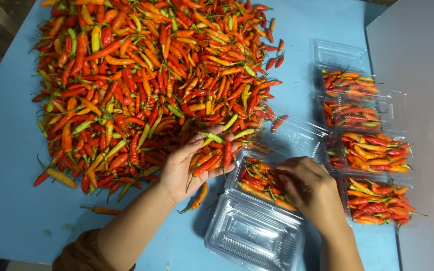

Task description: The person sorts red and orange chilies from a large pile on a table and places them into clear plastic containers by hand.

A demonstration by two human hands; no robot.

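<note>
Our left hand [184,168] cups chillies [212,160] at the pile [141,75]; our right hand [310,188] rests over the open tray [257,221] on the table [6,165]

1. A handful of red and orange chillies [212,158] lies in the cupped left hand [184,170], at the near edge of the heap.
2. A clear plastic clamshell box [257,211], lid hinged open toward the person, sits part-filled with chillies under the right hand [310,188].
</note>
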